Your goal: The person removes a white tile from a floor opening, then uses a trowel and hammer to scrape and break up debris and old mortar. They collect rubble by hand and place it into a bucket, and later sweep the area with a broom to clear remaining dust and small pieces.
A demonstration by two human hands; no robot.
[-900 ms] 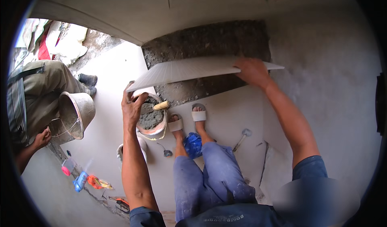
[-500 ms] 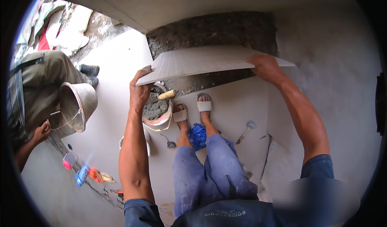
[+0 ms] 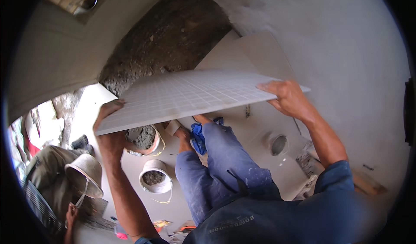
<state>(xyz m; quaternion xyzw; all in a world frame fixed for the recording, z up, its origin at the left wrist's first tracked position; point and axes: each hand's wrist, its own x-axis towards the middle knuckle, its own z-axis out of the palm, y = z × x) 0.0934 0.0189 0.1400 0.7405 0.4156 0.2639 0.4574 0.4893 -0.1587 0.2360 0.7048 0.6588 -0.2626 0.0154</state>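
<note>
Between my two hands I hold a large pale floor tile (image 3: pixel 190 92), with its gridded face turned up toward me. My left hand (image 3: pixel 110 122) is closed round the tile's left edge, thumb on top. At the opposite edge my right hand (image 3: pixel 286 97) grips with the fingers partly hidden. Below the tile's near edge stands a bucket of wet grey mortar (image 3: pixel 146 140), partly covered by the tile and my left forearm. Bare dark ground (image 3: pixel 173 31) shows beyond the tile.
A white bucket (image 3: pixel 156 177) holding gravelly material stands left of my legs. Another person's hand (image 3: pixel 72 213) is by a tilted bucket (image 3: pixel 89 174) at the left. A small container (image 3: pixel 277 144) sits on the right, and blue plastic (image 3: pixel 198 139) lies between my feet. A wall (image 3: pixel 346 70) rises on the right.
My view and body have turned to the right. The tile now shows more of its gridded face, still held in both hands. The white bucket has come into fuller view.
</note>
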